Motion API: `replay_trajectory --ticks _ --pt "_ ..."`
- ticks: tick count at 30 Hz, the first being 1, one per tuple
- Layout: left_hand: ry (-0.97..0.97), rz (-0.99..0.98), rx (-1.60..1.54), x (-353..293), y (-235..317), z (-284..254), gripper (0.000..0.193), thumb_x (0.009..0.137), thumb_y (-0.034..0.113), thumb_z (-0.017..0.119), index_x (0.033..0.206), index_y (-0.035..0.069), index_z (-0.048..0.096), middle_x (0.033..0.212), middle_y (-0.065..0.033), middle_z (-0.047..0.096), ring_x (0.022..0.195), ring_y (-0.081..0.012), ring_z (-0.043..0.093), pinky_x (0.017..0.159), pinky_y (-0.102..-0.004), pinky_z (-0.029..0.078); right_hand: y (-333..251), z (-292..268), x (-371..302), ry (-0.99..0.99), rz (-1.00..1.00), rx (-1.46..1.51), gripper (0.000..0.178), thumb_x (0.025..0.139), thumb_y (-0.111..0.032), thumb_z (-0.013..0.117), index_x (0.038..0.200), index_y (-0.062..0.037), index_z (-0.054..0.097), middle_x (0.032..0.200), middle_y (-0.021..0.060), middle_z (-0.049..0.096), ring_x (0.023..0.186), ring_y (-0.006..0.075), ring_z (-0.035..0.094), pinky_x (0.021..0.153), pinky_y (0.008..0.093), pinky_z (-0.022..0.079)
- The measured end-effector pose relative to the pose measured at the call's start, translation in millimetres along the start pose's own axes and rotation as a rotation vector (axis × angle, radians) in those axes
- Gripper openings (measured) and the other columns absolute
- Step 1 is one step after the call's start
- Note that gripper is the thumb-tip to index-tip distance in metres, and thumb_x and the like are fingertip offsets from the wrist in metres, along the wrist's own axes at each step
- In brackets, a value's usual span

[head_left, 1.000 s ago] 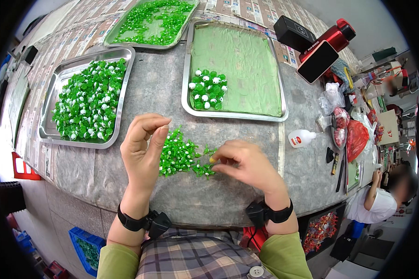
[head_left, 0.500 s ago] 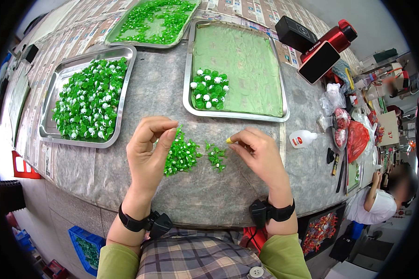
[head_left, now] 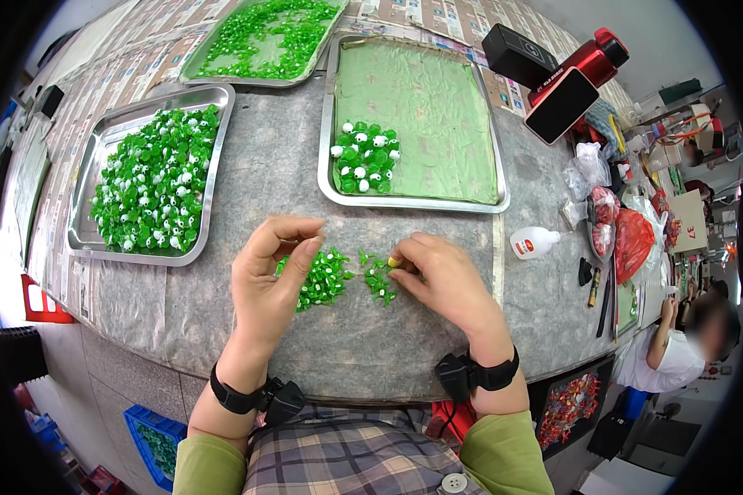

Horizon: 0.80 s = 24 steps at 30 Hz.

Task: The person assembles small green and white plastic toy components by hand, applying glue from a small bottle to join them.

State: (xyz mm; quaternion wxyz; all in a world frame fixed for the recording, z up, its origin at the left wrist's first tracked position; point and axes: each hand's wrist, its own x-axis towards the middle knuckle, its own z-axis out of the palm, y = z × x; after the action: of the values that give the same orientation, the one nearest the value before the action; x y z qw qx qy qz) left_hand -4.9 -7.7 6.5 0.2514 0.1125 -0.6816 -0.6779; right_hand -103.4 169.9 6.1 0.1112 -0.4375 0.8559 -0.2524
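My left hand point(head_left: 266, 285) is raised over the left side of a heap of small green plastic pieces with white dots point(head_left: 326, 276). Its thumb and forefinger are pinched together; whatever may be between them is too small to make out. Beside a smaller cluster of green pieces point(head_left: 377, 280), my right hand point(head_left: 447, 279) has its thumb and forefinger close together, with a bit of yellow at the forefinger's tip. Whether it grips a piece is hidden. Beyond the hands, a metal tray with a green lining point(head_left: 437, 124) bears a patch of green and white round pieces point(head_left: 366, 158) at its near left corner.
At the left stands a metal tray point(head_left: 82, 219) heaped with green and white pieces; another green-filled tray point(head_left: 264, 37) is behind it. On the right are a white squeeze bottle point(head_left: 533, 242), a phone point(head_left: 561, 106), a red flask point(head_left: 598, 59) and bags point(head_left: 634, 245). A person point(head_left: 669, 355) sits far right.
My right hand has moved left and slightly down to the small green cluster. My left hand stays pinched and has shifted slightly. The whole view has moved a little.
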Motion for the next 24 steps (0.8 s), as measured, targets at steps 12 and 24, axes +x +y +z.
replay_trajectory --ticks 12,24 --pt "-0.408 0.257 0.270 -8 9 14 0.023 0.061 0.003 0.066 0.083 0.008 0.062 0.076 -0.0046 0.055 0.067 -0.0161 0.053 0.056 -0.0250 0.042 -15 -4 -3 -0.273 0.256 1.435 0.014 0.073 -0.009 0.060 0.083 -0.0030 0.052 0.082 0.0005 0.054 0.073 0.0071 0.052 0.065 0.0198 0.041" --pt "-0.125 -0.323 -0.409 -8 5 8 0.016 0.075 0.009 0.058 0.087 -0.001 0.053 0.071 -0.0093 0.059 0.066 -0.0135 0.058 0.061 -0.0244 0.048 33 -86 -73 1.134 0.288 0.501 0.017 0.075 -0.005 0.056 0.090 -0.0015 0.051 0.085 0.0058 0.054 0.076 0.0100 0.051 0.068 0.0225 0.041"
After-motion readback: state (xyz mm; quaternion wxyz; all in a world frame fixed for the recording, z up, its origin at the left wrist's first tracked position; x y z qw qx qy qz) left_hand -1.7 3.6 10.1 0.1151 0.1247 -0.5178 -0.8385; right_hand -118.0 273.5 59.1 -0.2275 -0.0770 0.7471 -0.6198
